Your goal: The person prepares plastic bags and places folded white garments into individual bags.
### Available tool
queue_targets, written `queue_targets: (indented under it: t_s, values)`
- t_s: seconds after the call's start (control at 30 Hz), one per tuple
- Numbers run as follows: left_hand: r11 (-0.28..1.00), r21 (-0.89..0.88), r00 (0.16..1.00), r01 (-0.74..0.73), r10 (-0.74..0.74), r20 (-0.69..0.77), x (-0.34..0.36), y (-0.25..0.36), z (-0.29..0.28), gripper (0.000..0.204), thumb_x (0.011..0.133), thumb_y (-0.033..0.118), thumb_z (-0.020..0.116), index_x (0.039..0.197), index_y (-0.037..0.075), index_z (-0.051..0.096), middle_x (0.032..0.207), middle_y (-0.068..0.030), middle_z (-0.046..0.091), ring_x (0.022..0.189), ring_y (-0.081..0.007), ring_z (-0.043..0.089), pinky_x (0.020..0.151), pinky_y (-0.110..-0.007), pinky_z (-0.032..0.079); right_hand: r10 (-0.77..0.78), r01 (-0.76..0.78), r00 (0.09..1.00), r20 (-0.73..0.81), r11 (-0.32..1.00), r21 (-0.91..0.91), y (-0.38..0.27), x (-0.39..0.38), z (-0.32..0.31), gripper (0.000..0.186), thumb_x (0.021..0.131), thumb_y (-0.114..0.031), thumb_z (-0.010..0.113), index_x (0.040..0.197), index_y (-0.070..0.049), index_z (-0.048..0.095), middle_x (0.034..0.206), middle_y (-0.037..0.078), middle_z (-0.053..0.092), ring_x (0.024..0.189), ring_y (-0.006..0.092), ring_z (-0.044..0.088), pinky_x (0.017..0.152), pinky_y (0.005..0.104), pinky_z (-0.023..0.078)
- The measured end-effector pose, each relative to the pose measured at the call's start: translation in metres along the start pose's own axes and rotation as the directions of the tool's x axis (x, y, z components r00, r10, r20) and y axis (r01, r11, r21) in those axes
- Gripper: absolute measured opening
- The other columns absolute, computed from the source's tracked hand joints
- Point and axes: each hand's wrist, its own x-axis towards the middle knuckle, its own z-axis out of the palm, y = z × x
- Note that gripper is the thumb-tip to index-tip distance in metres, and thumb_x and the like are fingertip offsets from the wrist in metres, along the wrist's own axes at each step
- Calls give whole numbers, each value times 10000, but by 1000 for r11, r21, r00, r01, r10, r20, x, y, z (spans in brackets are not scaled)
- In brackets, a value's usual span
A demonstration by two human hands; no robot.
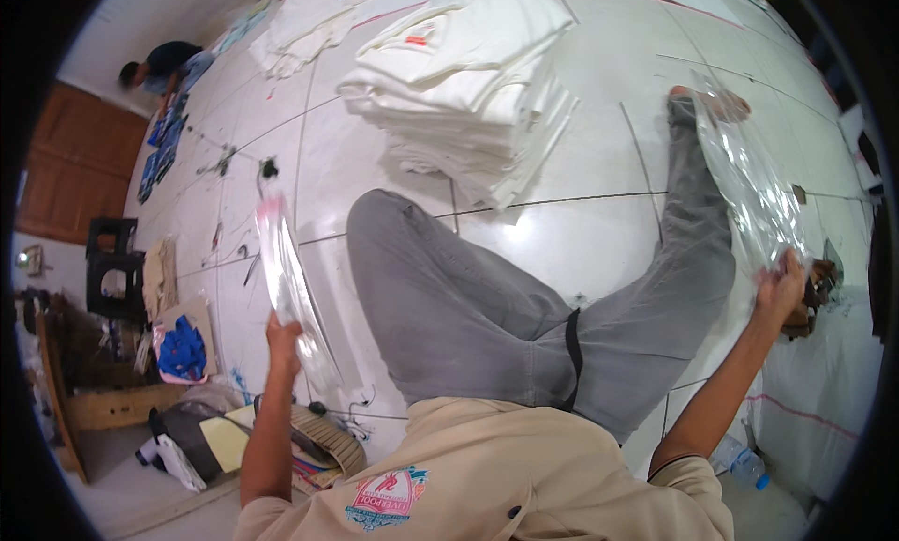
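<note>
My left hand (284,340) is closed on a narrow bundle of clear plastic bags (279,251), which points away from me over the tiles beside my knee. Out to the right, my right hand (783,283) grips one end of a clear plastic bag (749,180). That bag hangs long and wrinkled beside my outstretched leg, its far end near my foot. Beyond my bent knee stands a tall stack of folded white shirts (459,91), the top one showing a small red label at its neck. Neither hand touches the stack.
White cloth (304,26) lies on the floor past the stack. At the far left another person (169,68) bends over dark blue packets (164,148). Black stools (114,265) and a blue cloth bundle (183,349) are at left; a water bottle (743,462) lies at lower right.
</note>
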Motion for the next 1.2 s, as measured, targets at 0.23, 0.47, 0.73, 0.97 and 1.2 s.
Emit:
queue_targets:
  t_s: [0.23, 0.47, 0.73, 0.97, 1.2]
  values:
    - [929, 356, 946, 102, 20, -322, -11, -65, 51, 685, 768, -25, 571, 1407, 9, 326, 1264, -195, 491, 1142, -289, 526, 956, -371, 441, -158, 158, 965, 209, 987, 18, -36, -11, 27, 175, 924, -31, 618, 1097, -28, 596, 961, 31, 630, 903, 138, 613, 804, 283, 490]
    - [769, 466, 883, -438, 466, 61, 74, 27, 81, 802, 881, 222, 693, 1511, 20, 240, 1461, -226, 370, 1323, -345, 414, 1099, -419, 339, -72, 77, 989, 129, 997, -29, -11, -19, -7, 230, 928, -38, 605, 1155, -7, 586, 1025, 45, 640, 920, 156, 627, 837, 297, 512]
    - [974, 186, 894, -127, 31, 446, 209, 133, 224, 750, 957, 565, 461, 1494, 65, 306, 1396, -162, 489, 1227, -321, 488, 984, -511, 417, -18, -71, 930, 367, 971, 228, -5, -101, 103, 173, 927, -92, 631, 1090, -50, 594, 1003, 40, 626, 919, 149, 612, 820, 335, 528]
    - [999, -42, 842, 22, 4, 540, 270, 96, 303, 669, 914, 597, 497, 1441, 206, 370, 1459, -61, 413, 1296, -315, 404, 980, -615, 353, 306, -248, 818, 487, 951, -182, 129, -212, 231, 271, 917, -170, 627, 1130, -8, 579, 1026, 61, 620, 899, 144, 579, 792, 312, 485]
    - [989, -110, 806, -96, 142, 574, 268, 81, 302, 745, 880, 643, 519, 1462, 203, 368, 1381, -46, 496, 1200, -272, 481, 898, -555, 426, 335, -124, 827, 450, 891, -436, 255, -283, 304, 319, 948, -187, 509, 1200, 2, 562, 1107, 208, 628, 1005, 334, 604, 880, 381, 464]
